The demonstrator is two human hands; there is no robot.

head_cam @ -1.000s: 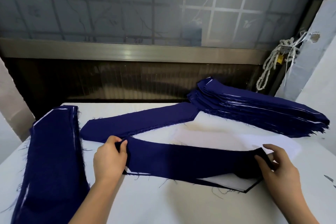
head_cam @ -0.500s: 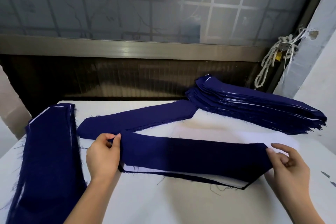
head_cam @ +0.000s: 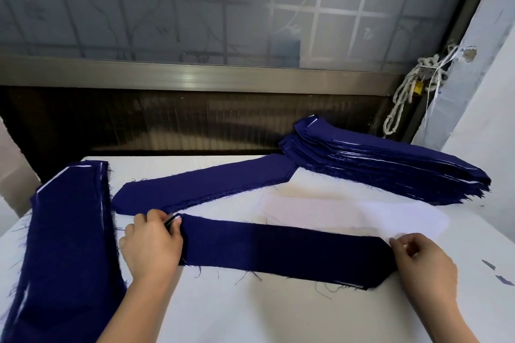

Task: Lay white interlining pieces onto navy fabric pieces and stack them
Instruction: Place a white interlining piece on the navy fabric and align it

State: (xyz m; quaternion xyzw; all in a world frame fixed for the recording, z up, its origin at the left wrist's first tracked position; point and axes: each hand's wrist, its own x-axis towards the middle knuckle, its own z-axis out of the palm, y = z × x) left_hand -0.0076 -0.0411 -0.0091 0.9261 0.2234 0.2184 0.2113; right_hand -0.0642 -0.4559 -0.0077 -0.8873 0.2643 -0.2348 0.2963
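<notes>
A long navy fabric piece [head_cam: 284, 255] lies flat across the white table [head_cam: 250, 312] in front of me, a thin white edge showing under its right tip. My left hand [head_cam: 152, 248] pinches its left end. My right hand [head_cam: 423, 262] holds its right pointed end with curled fingers. White interlining pieces [head_cam: 362, 211] lie just behind it. A single navy piece [head_cam: 206, 189] lies diagonally further back. A tall stack of navy pieces with white layers [head_cam: 390, 167] sits at the back right, and another navy stack [head_cam: 67, 245] runs along the left.
A dark panel and a metal window sill [head_cam: 195, 75] rise behind the table's far edge. A knotted white rope [head_cam: 412, 92] hangs at the right by a pale wall. Small navy scraps [head_cam: 498, 273] lie at the table's right side.
The navy piece between my hands has been pulled flat and straight over the white piece beneath it. Both hands moved apart toward its ends. The camera tilted slightly.
</notes>
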